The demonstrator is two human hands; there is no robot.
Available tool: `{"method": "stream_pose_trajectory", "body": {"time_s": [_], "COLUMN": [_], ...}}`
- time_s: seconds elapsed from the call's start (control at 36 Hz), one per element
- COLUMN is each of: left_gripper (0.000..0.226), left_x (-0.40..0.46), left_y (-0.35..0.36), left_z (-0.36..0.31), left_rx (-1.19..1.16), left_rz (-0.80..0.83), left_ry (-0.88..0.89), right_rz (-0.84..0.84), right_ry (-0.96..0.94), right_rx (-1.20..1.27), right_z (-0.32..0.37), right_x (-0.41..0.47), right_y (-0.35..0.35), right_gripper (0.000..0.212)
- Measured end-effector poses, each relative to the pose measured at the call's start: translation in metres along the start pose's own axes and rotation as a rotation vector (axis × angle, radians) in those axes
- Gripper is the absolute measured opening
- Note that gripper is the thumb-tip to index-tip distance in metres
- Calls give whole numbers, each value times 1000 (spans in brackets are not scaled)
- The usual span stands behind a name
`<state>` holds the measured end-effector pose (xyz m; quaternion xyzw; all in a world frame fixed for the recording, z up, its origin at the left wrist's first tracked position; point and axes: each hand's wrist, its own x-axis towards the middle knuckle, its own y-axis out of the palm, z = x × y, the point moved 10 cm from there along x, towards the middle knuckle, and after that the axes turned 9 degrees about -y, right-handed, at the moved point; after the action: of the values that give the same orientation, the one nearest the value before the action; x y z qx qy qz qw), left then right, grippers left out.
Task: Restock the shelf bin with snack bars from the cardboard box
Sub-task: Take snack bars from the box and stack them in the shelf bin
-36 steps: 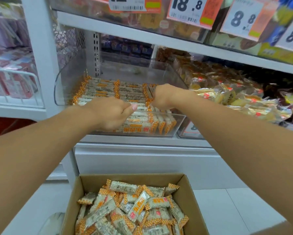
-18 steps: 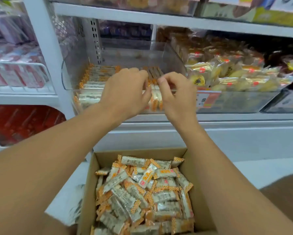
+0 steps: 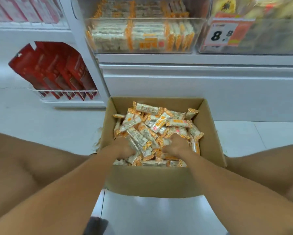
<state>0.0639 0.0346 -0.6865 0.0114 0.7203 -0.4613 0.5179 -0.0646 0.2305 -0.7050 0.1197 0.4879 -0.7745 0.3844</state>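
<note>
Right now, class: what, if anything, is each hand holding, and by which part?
It cannot be told. Both the left hand and right hand are dug into the snack bars in the cardboard box, fingers buried.

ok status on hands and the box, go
Both hands, left and right, down in the box, fingers buried among the bars, grip unclear. Bin part full. Nothing in the way.

Two bare forearms, no sleeves in view, no watch, bands or rings visible, left hand and right hand ungloved, fingers mostly hidden, bare knees at left and right edges, no clothing visible.
</note>
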Motion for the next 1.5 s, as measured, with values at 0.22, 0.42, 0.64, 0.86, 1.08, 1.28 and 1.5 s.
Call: {"method": "stream_pose_trajectory", "body": {"time_s": [0.22, 0.42, 0.64, 0.86, 1.08, 1.28, 1.5], "left_gripper": [12, 22, 86, 49, 50, 34, 80], "left_x": [13, 23, 26, 31, 30, 19, 20], "left_y": [12, 9, -16, -33, 9, -5, -15], "left_z": [-8, -7, -12, -14, -13, -45, -51], "left_rx": [-592, -887, -1271, -1556, -1400, -1469, -1479], "left_rz": [87, 95, 5, -112, 119, 261, 245], "left_ry": [-98, -153, -140, -109, -157, 11, 84], "right_rz": [-124, -51, 151, -200, -279, -251, -11], "right_ry": [-46, -65, -222, -343, -211, -171, -115], "right_rx": [45, 169, 361, -61, -540, 521, 919], "right_z": [47, 43, 96, 91, 57, 66, 75], "right_x": [20, 24, 22, 45, 37, 43, 34], "right_y": [23, 35, -30, -45, -10, -46, -33], "right_gripper": [55, 73, 13, 47, 59, 47, 51]}}
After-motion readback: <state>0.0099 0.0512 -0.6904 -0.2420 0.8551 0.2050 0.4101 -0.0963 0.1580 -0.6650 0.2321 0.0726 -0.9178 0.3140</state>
